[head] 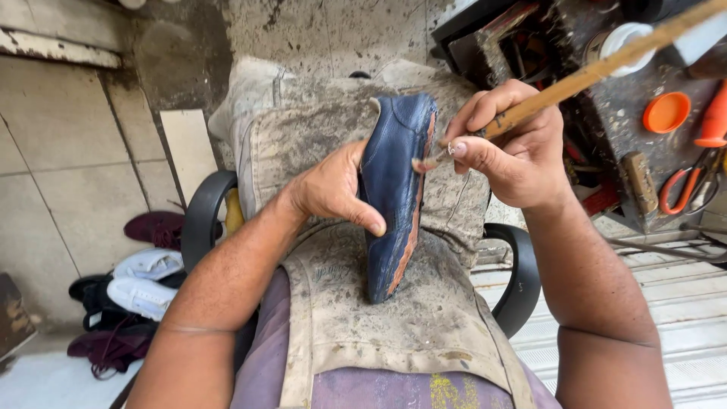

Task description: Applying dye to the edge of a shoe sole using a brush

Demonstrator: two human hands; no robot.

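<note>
Your left hand [333, 189] grips the blue shoe [395, 189] upright at frame centre, fingers wrapped around it. Your right hand [515, 151] pinches a wooden brush [598, 70], its tip touching the shoe's edge.

My left hand [333, 189] is gripping a blue leather shoe [394, 189], its grain creased and faintly shiny; the exposed sole edge [409, 242] is showing raw, matt orange-brown. My right hand [515, 151] is pinching a wooden brush handle [598, 72], the wood rough and stained. A coarse canvas apron [348, 318] is lying over my lap, stiff, matt, caked with grey dirt. On the grimy workbench [621, 129], an orange plastic lid [666, 112] is looking smooth, and scissors [689, 185] are showing glossy red plastic handles.
</note>
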